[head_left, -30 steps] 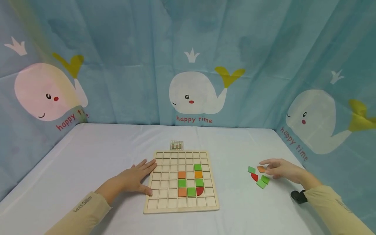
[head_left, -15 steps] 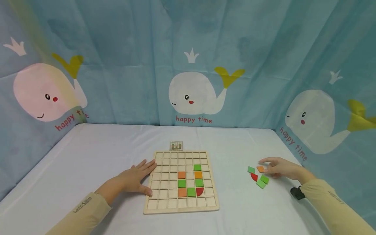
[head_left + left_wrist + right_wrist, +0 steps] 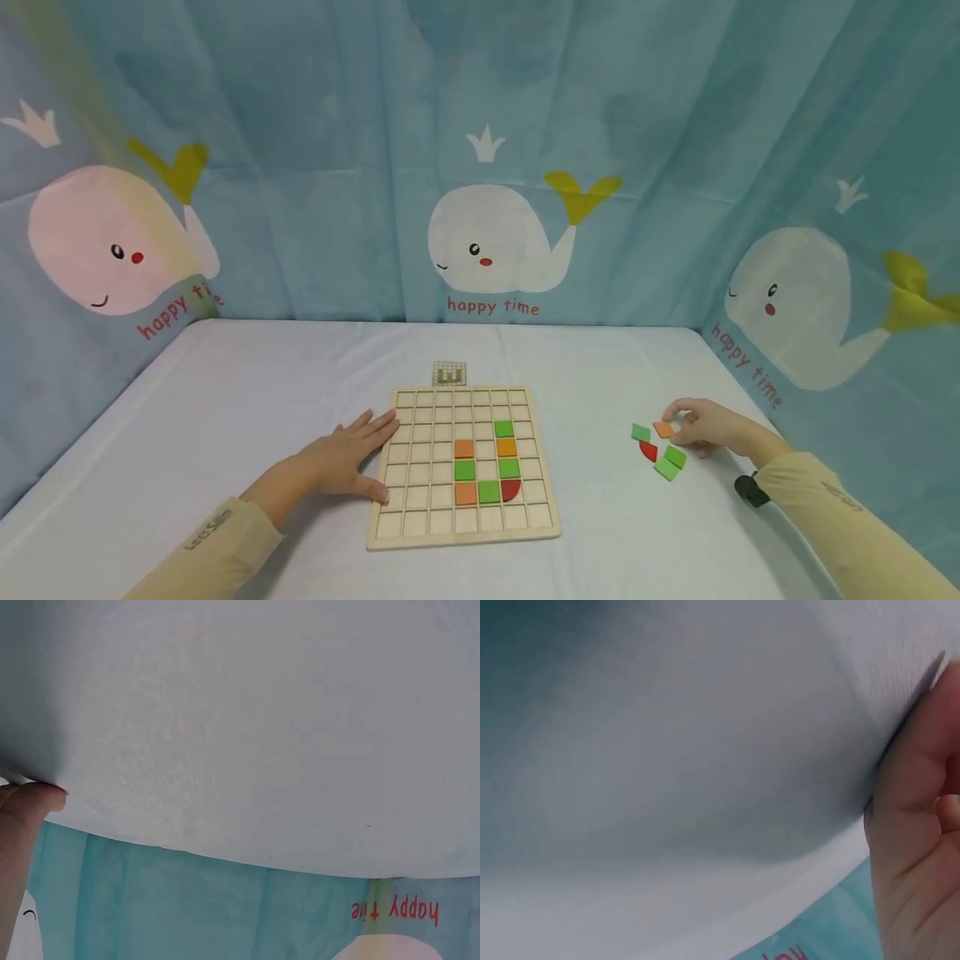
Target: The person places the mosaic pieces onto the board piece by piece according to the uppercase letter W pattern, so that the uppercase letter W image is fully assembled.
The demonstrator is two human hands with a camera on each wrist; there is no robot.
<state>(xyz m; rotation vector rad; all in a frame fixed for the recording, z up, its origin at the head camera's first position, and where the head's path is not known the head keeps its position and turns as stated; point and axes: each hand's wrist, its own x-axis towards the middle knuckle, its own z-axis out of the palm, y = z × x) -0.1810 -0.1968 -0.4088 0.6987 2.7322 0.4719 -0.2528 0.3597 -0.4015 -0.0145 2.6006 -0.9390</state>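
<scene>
1. I see my right hand (image 3: 705, 423) at about 3 o'clock from the board (image 3: 463, 467), fingers curled, fingertips pinching the orange tile (image 3: 663, 430) at the top of the loose pile on the table (image 3: 225, 400). It looks like a thin, flat edge grip, so the tile may slip out.
2. The green tiles (image 3: 670, 463) and the red piece (image 3: 648, 451) lie just beside it at 6 o'clock; my knuckles could scatter them.
3. My left hand (image 3: 341, 458) lies spread flat, fingers over the board's 9 o'clock edge. If it lifts, the board may slide and jostle the tiles already placed.
</scene>
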